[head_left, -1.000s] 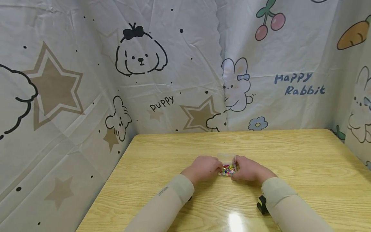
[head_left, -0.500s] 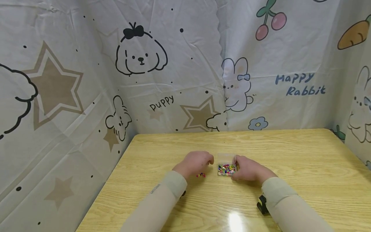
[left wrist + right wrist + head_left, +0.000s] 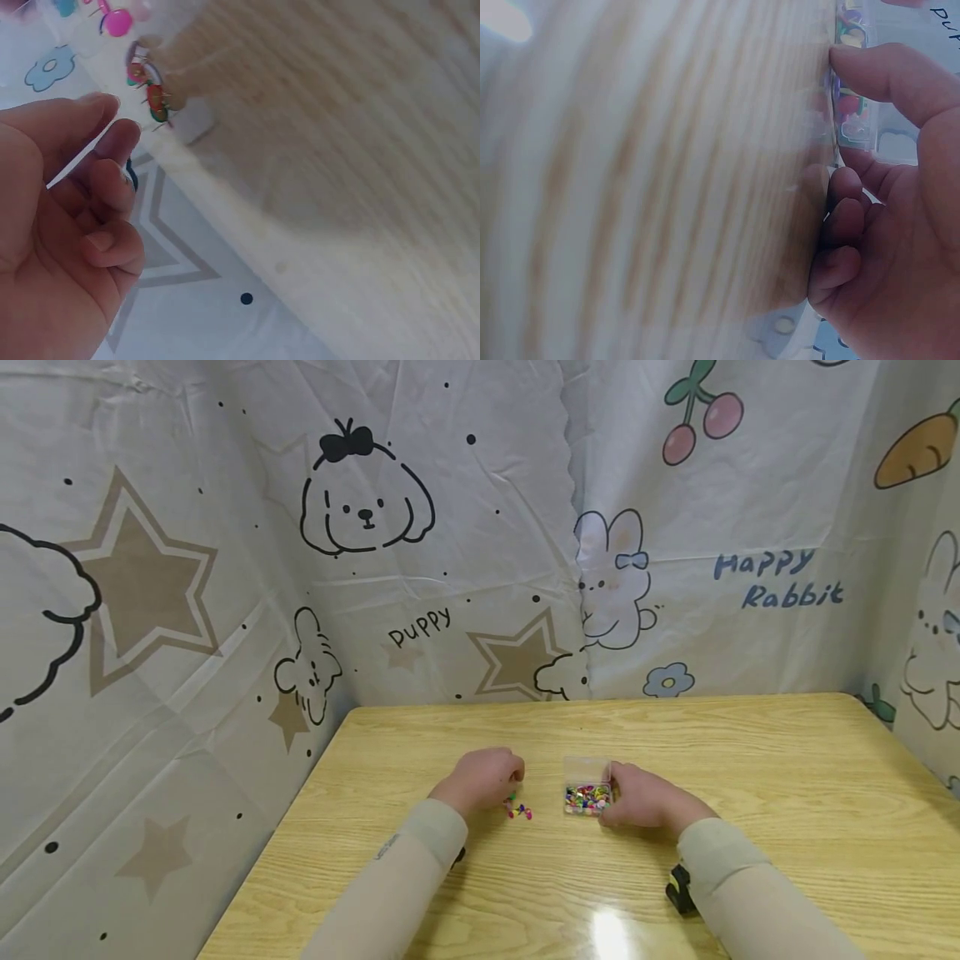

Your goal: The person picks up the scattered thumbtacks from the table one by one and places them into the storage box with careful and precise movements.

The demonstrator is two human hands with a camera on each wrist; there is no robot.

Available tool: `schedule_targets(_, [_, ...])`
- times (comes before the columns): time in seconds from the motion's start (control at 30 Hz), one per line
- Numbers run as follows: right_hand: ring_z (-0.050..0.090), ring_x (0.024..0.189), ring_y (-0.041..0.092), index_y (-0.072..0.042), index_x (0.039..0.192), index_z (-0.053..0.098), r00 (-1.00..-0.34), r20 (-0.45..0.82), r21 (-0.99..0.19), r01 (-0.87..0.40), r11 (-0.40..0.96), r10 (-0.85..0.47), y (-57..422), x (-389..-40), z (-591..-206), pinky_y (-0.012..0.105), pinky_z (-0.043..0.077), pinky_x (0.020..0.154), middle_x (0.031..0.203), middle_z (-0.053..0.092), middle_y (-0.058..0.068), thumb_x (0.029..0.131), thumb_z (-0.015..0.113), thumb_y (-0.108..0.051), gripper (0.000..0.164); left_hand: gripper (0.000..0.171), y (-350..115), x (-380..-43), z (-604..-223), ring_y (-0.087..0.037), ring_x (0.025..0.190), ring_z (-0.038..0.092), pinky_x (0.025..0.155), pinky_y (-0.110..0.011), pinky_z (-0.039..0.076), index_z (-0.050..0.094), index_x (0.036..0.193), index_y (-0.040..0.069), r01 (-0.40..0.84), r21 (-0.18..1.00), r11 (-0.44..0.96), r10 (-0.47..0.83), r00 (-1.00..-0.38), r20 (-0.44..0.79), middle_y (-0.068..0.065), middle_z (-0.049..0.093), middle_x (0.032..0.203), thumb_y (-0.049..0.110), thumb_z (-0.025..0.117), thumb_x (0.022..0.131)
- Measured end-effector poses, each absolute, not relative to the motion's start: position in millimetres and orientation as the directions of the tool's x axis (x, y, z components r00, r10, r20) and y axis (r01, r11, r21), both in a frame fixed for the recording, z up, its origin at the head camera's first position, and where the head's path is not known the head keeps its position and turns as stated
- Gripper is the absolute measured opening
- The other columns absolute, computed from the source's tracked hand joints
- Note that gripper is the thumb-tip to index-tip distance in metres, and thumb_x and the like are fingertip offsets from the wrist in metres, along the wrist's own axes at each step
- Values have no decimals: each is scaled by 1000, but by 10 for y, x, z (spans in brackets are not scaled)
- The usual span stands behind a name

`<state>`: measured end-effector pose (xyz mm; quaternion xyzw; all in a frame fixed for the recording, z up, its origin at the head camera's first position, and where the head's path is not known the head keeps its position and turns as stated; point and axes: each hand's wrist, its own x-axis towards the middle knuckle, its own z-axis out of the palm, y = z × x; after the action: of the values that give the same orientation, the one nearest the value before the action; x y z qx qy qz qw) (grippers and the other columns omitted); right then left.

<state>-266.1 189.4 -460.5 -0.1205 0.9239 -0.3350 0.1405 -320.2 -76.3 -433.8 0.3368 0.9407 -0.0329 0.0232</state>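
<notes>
A small clear plastic box (image 3: 587, 768) stands on the table with its hinged lid raised. Inside it are many-coloured thumbtacks (image 3: 587, 797). My right hand (image 3: 647, 797) grips the box at its right side; in the right wrist view the thumb (image 3: 874, 67) lies along one edge. My left hand (image 3: 483, 777) is to the left of the box, over several loose thumbtacks (image 3: 521, 812). The left wrist view shows its fingers loosely curled, thumb and index finger slightly apart, nothing seen between them. Beyond the fingertips are red and green thumbtacks (image 3: 156, 97) with gold points.
The wood-grain table (image 3: 795, 777) extends around both hands. A printed curtain (image 3: 450, 527) hangs behind and beside it. A black wrist device (image 3: 678, 889) sits under the right sleeve.
My left hand has moved left from the box, uncovering the loose thumbtacks on the table. A green thumbtack now shows under its fingers. The right hand and the box have stayed put.
</notes>
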Motion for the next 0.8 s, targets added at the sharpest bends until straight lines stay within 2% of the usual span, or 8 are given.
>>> schedule_targets(0.13, [49,80,19,-10,98,48,-929,-174,-645,-143,750,-326,1899,-2664,-4604,40,42,76,94,55,4,70,79,-21,43,7,-776,-3188,-4353,-7,71,49,66,-31,49,65,87,24,624,-29,781,621,-780,-81,10,56,83,18,62,90])
schedule_targets(0.3, [48,81,19,-10,97,48,-929,-176,-641,-142,754,-325,1893,-2661,-4596,40,42,76,94,55,4,71,79,-22,43,14,-746,-3177,-4394,-8,67,48,65,-29,47,61,79,23,623,-14,782,619,-780,-97,10,55,75,11,63,86])
schedule_targets(0.5, [48,80,19,-9,96,47,-932,-173,-652,-135,746,-320,1889,-2656,-4599,40,42,75,93,55,4,70,80,-21,43,21,-669,-3175,-4455,-12,61,45,58,-28,44,55,71,20,645,-69,761,641,-764,-69,6,53,67,3,58,84])
schedule_targets(0.8, [48,81,19,-10,96,48,-934,-164,-650,-139,747,-316,1893,-2657,-4602,41,42,76,95,55,3,70,80,-23,43,18,-588,-3122,-4464,-10,61,45,59,-26,46,55,75,18,697,-184,693,708,-706,-9,6,51,69,11,60,91])
